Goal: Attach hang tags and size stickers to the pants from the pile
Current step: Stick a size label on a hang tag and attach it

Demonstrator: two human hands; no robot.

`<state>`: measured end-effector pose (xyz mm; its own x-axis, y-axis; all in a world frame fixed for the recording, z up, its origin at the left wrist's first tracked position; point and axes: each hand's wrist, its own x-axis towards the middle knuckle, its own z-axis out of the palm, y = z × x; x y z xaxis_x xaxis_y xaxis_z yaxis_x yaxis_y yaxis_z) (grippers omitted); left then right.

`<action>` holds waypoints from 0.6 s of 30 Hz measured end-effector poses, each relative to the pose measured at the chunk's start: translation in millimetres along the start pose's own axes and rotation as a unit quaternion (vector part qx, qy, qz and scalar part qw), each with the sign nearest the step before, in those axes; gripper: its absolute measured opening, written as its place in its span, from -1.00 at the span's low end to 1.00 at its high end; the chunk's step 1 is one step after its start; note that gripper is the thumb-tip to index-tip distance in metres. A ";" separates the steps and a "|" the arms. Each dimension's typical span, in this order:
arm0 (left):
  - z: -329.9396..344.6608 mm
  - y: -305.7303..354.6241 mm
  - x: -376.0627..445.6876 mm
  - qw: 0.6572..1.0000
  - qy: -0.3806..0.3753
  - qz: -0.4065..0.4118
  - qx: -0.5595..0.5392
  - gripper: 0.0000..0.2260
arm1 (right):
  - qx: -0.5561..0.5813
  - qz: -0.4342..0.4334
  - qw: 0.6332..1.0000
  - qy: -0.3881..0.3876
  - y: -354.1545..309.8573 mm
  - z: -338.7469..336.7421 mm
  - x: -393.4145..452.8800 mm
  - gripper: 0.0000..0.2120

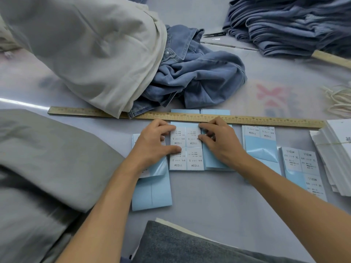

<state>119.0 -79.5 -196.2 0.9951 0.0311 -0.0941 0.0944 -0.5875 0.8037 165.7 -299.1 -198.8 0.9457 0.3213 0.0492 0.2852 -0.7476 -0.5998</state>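
Note:
A sheet of white size stickers (187, 154) on pale blue backing lies just below a long wooden ruler (266, 121). My left hand (155, 141) presses on the sheet's left side, thumb on a lower sticker. My right hand (221, 142) pinches the right edge of the upper right sticker between index finger and thumb. A crumpled blue denim garment (199, 76) lies beyond the ruler. Beige pants (85, 44) are heaped at the upper left and grey pants (47, 158) at the left. A bundle of white hang tags (336, 149) sits at the right edge.
More sticker sheets lie to the left (152, 192) and right (260, 143), (302, 168). Folded blue pants (294, 25) are stacked at the far right, with thread snips (214, 34) and a second ruler (330, 57) nearby. White strings (340, 101) lie right. Dark grey cloth (180, 243) is nearest me.

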 end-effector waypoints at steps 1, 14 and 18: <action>-0.5 0.5 -0.6 1.000 -0.001 0.004 0.001 -0.41 | -0.001 0.001 1.000 0.001 -0.2 -0.2 0.4 -0.70; 0.3 8.6 -9.2 0.993 -0.058 0.014 0.107 -0.30 | 0.019 -0.038 0.996 -0.073 -1.3 -66.0 -6.8 -0.61; 1.2 13.9 -11.3 0.985 -0.060 0.040 0.159 -0.33 | -0.234 -0.057 0.925 -0.293 21.6 -76.8 -50.1 -0.10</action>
<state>109.1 -89.0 -184.7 0.9866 -0.1100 -0.1208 -0.0182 -0.8087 0.5879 136.5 -376.0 -152.9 0.6974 0.5712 -0.4330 0.5439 -0.8151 -0.1994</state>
